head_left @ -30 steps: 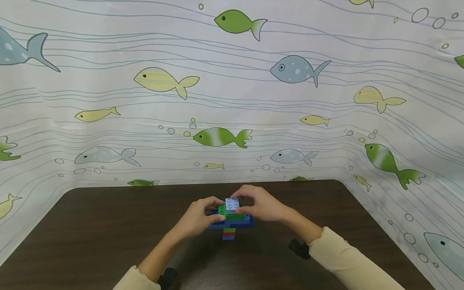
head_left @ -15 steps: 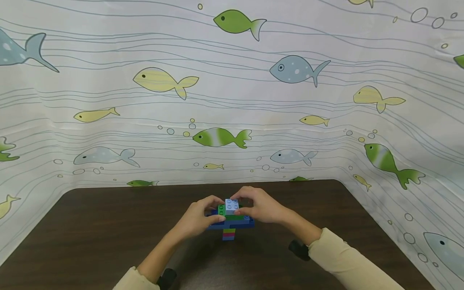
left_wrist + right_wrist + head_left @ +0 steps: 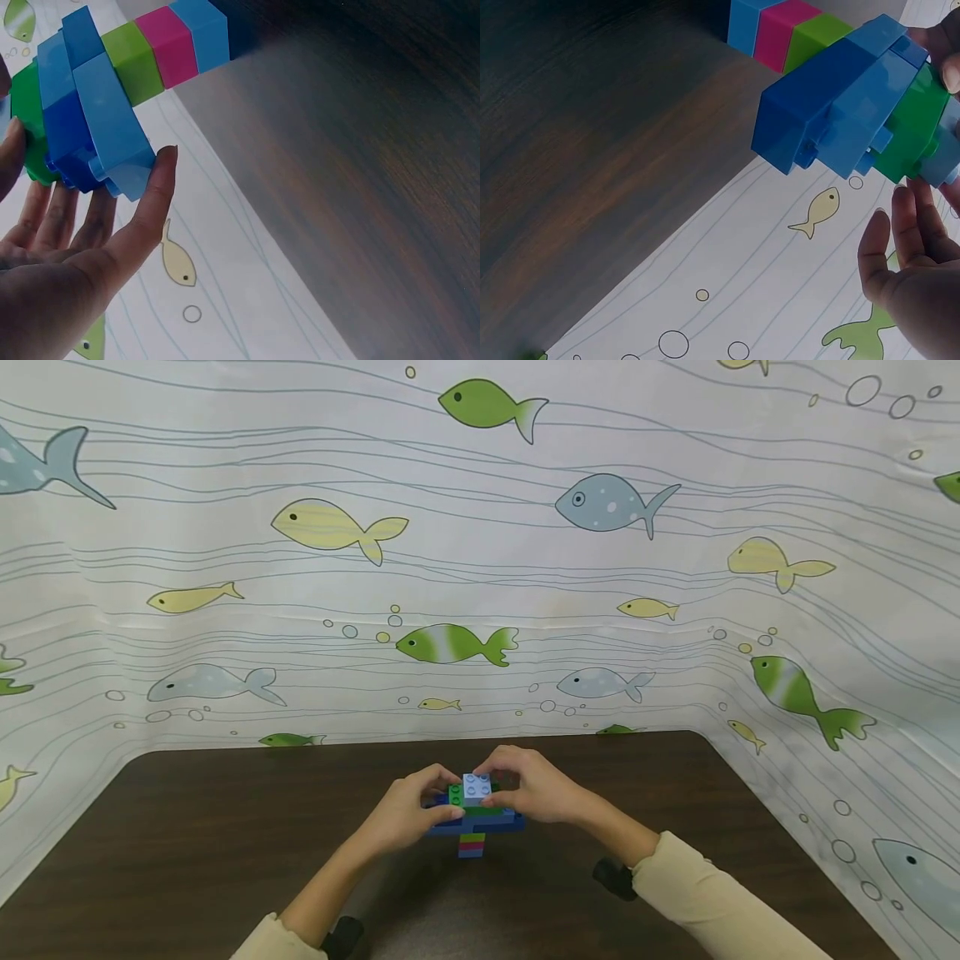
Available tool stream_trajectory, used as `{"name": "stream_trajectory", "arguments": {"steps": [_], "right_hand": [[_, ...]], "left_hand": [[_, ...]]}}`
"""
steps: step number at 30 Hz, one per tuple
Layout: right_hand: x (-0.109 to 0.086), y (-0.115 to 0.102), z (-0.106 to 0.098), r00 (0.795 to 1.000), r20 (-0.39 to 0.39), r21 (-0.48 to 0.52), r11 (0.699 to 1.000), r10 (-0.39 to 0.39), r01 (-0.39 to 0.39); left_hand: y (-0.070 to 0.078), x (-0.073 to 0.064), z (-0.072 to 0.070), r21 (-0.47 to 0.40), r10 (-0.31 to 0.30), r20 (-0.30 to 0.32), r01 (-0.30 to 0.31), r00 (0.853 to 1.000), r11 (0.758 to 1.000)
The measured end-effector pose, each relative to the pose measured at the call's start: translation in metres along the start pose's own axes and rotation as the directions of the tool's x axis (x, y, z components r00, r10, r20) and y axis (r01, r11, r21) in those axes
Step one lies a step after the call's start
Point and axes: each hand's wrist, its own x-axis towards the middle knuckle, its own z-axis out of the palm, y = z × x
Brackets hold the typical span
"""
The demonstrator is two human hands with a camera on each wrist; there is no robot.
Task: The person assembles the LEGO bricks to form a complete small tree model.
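A stack of toy building bricks stands upright at the middle of the table. Its narrow column of lime, pink and light blue bricks [image 3: 471,845] carries wider rows of blue bricks [image 3: 112,112]. Above these lies a green brick [image 3: 915,120], topped by a pale blue brick [image 3: 477,787] with studs up. From the left side, my left hand [image 3: 408,810] grips the stack around the green brick, thumb in front and fingers behind. My right hand [image 3: 536,787] pinches the pale blue brick between thumb and fingers. Its underside is hidden, so I cannot tell whether it is fully seated.
The dark wooden table [image 3: 225,843] spreads around the stack. Behind and beside it hangs a white sheet [image 3: 480,568] printed with fish. Dark wrist-worn devices sit under both forearms near the cream sleeves [image 3: 720,893].
The pale blue brick and my right hand have sunk very slightly. Both hands keep the same hold, and the head view has shifted a little.
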Motion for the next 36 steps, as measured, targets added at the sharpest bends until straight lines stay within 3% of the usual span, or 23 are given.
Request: {"name": "stream_trajectory", "arguments": {"steps": [18,28,36], "right_hand": [[0.002,-0.0047,0.0008,0.999,-0.001,-0.081,0.996,-0.045,0.044],[0.0002,0.0006,0.0031,1.0,-0.007,-0.013,1.0,0.009,-0.009],[-0.0025,0.0046,0.0032,1.0,-0.013,0.042,0.999,0.006,-0.006]], "left_hand": [[-0.0006,-0.0016,-0.0002,-0.001,0.016,-0.002,-0.016,1.0,1.0],[-0.0002,-0.0021,-0.0005,0.006,0.011,-0.001,-0.011,1.0,1.0],[0.0006,-0.0021,-0.001,0.006,0.01,0.0,-0.01,1.0,1.0]]}}
